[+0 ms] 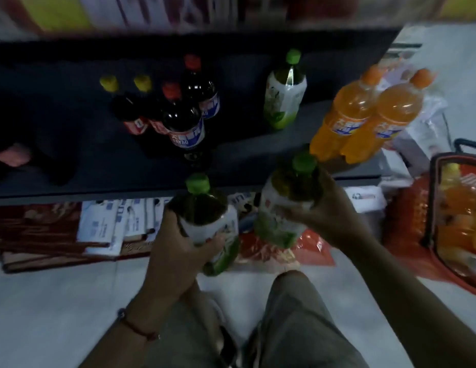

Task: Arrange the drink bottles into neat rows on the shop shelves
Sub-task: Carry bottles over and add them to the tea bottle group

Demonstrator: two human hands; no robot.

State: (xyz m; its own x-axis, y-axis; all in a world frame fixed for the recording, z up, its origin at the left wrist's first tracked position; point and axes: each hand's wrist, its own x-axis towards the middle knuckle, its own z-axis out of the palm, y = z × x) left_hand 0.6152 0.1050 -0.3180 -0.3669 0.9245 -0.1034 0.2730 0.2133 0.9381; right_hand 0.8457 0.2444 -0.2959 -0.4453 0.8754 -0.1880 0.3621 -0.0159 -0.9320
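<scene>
My left hand (175, 251) grips a green-capped tea bottle (207, 221) just below the front edge of the dark shelf (98, 166). My right hand (327, 208) holds a second green-capped tea bottle (282, 208) a little higher, its cap at the shelf edge. A third green tea bottle (284, 96) stands on the shelf. Two orange soda bottles (364, 115) stand at the shelf's right end. Several dark cola bottles (183, 112) with red and yellow caps cluster left of centre.
A red shopping basket (457, 221) with more drinks sits on the floor at right. Red and white packets (112, 227) lie under the shelf. My knees (292, 314) are below, on a pale floor. Blurred goods fill the shelf above.
</scene>
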